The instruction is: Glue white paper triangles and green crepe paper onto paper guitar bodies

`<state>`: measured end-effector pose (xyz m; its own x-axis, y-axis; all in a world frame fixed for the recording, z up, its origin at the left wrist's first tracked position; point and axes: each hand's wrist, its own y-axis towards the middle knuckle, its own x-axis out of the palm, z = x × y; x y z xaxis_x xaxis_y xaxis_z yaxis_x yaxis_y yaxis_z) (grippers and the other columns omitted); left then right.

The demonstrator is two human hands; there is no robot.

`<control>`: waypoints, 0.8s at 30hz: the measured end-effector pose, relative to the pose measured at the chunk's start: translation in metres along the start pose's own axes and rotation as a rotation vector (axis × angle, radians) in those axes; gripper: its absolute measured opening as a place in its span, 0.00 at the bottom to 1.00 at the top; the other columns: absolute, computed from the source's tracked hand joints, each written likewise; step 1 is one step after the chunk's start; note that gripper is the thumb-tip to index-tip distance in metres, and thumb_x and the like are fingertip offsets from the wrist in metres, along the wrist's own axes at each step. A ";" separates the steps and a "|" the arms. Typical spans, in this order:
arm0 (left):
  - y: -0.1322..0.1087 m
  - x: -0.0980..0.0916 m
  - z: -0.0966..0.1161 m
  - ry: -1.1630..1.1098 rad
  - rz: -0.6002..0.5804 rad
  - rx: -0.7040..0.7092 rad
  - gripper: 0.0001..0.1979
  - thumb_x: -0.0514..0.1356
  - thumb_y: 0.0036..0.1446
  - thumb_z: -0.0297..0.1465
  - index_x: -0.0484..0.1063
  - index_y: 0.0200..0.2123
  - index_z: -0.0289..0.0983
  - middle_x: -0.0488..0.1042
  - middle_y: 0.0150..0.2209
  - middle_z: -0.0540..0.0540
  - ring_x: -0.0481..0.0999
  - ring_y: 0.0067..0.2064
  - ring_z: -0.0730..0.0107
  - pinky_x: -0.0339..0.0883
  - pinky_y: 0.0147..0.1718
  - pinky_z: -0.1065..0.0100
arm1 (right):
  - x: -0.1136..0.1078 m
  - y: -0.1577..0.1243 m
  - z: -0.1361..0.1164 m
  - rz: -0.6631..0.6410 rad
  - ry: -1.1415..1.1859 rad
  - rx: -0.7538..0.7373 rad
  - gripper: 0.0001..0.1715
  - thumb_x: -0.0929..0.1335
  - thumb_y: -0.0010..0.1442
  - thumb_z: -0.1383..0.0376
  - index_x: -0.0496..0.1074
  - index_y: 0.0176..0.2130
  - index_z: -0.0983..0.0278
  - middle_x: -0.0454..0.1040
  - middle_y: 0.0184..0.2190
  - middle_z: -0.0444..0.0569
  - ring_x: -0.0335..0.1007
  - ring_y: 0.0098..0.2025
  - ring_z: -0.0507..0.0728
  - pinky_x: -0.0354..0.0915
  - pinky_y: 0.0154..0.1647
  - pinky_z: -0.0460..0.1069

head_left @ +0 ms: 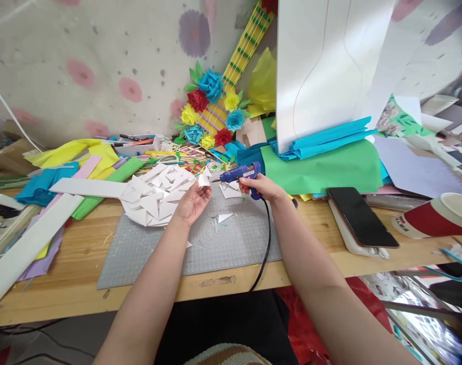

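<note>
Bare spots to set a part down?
Front of the grey gridded cutting mat, between left forearm and black cable; wooden tabletop between right forearm and black rectangular phone. Crowded: mat's back-left, under white triangular pieces; behind, green paper.

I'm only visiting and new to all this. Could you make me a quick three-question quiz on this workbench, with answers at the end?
1. True or false: the blue glue gun is in the person's left hand.
2. What does the left hand hold? a) a red flower; b) a small white piece; c) a phone.
3. What runs down from the glue gun's handle and over the table edge?

Key: 1. False, the right hand holds it. 2. b. 3. A black cord.
</note>
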<state>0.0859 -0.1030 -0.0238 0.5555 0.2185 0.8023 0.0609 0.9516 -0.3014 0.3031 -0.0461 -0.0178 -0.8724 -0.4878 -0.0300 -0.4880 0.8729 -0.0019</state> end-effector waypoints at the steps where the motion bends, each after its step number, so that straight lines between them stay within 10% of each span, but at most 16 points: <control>1: 0.000 0.000 0.000 0.013 0.008 -0.006 0.09 0.56 0.58 0.25 0.72 0.42 0.33 0.74 0.36 0.45 0.74 0.35 0.75 0.70 0.32 0.77 | 0.002 0.001 0.000 -0.003 -0.010 -0.003 0.29 0.74 0.38 0.42 0.68 0.19 0.65 0.68 0.18 0.44 0.60 0.21 0.48 0.57 0.24 0.45; 15: 0.000 -0.001 -0.004 0.138 0.016 -0.012 0.03 0.61 0.55 0.26 0.70 0.30 0.32 0.74 0.30 0.46 0.75 0.34 0.75 0.69 0.33 0.77 | 0.005 0.008 0.012 0.011 -0.064 -0.052 0.28 0.72 0.44 0.43 0.65 0.19 0.64 0.64 0.17 0.42 0.58 0.21 0.48 0.56 0.23 0.45; 24: -0.001 -0.002 -0.004 0.156 -0.039 -0.025 0.07 0.60 0.57 0.28 0.73 0.39 0.33 0.75 0.34 0.46 0.75 0.36 0.77 0.69 0.36 0.77 | 0.004 0.007 0.006 0.092 -0.087 -0.072 0.30 0.72 0.41 0.41 0.62 0.18 0.62 0.62 0.16 0.42 0.56 0.21 0.49 0.56 0.23 0.46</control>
<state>0.0882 -0.1056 -0.0267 0.6740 0.1436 0.7246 0.1042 0.9526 -0.2857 0.2965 -0.0414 -0.0240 -0.9097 -0.3997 -0.1128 -0.4090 0.9093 0.0768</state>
